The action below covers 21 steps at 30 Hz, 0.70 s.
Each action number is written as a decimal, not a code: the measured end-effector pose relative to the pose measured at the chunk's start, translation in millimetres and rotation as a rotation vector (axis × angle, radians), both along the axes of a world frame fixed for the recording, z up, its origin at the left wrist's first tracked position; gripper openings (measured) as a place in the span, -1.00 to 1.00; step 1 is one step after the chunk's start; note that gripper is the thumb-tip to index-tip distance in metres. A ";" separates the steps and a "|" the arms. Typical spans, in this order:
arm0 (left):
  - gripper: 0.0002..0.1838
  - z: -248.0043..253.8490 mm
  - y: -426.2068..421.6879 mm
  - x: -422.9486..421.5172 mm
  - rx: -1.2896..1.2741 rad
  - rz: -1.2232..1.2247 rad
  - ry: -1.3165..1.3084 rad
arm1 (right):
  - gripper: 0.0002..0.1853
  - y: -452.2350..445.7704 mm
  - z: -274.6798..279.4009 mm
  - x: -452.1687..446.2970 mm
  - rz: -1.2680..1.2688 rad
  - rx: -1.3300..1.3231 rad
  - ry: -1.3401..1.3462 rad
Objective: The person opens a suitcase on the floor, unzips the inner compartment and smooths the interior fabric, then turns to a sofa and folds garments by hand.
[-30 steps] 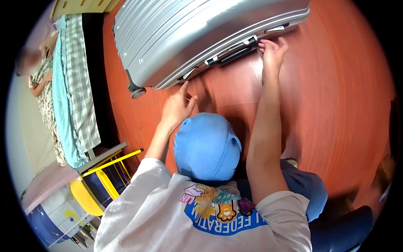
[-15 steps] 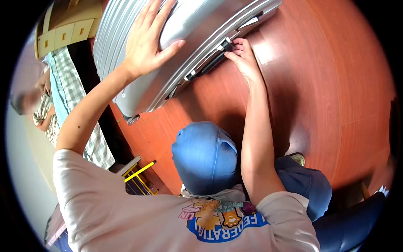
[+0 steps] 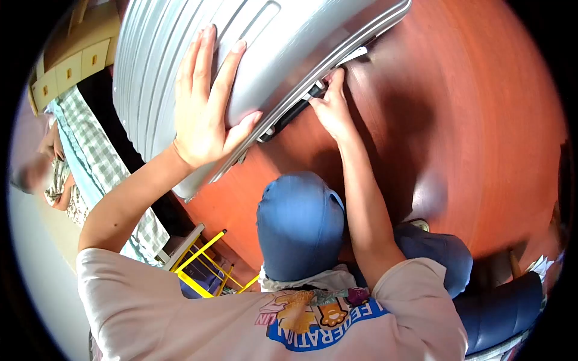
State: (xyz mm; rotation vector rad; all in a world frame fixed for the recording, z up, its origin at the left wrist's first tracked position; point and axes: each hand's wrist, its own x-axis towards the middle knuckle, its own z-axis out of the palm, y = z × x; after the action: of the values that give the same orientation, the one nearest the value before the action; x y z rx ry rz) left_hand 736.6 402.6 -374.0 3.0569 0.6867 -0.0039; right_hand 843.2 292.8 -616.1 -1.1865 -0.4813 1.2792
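A silver ribbed suitcase (image 3: pixel 274 69) is held at a tilt over the floor, its side rim facing my right. My left hand (image 3: pixel 205 114) lies on its shell with the fingers spread, the thumb near the rim. My right hand (image 3: pixel 332 111) is at the rim, with thumb and fingers closed about the upper end of the black side handle (image 3: pixel 294 113); the fingertips are partly hidden. Just above my right hand, a pale metal latch (image 3: pixel 354 55) sticks out from the rim.
Reddish wood floor (image 3: pixel 481 150) spreads to the right. At left are a bed with a checked cover (image 3: pixel 99 144), a seated person (image 3: pixel 57 180) and drawers (image 3: pixel 69 72). A yellow-framed stand (image 3: pixel 201 259) is near my left elbow; a dark blue seat (image 3: pixel 503 316) is at lower right.
The suitcase has shifted left and its shell has turned a little more into view. My left hand has slid lower on it. My right hand has moved left, closer against the handle.
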 end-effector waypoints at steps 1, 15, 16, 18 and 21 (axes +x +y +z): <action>-0.12 2.3 0.0 1.1 -0.002 -0.005 0.009 | -0.41 2.2 -2.4 -0.4 0.000 0.012 0.000; 0.10 8.6 -32.6 20.1 0.139 0.078 0.064 | -0.75 -36.9 32.4 1.0 -0.288 -0.118 0.586; 0.10 6.0 -32.7 21.2 0.136 0.073 0.060 | -0.75 -39.2 32.0 3.3 -0.294 -0.119 0.582; 0.06 0.6 -32.1 21.7 0.186 0.060 -0.015 | -0.78 -43.4 31.4 8.2 -0.130 -0.037 0.824; 0.05 -1.1 -30.8 21.3 0.204 0.051 -0.023 | -0.79 -41.1 31.7 3.8 -0.111 -0.033 0.947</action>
State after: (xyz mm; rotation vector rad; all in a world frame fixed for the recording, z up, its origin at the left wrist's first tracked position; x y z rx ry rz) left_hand 757.9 371.8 -375.0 3.2250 0.8110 0.1080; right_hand 847.0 251.7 -584.3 -0.5096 0.2984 1.5787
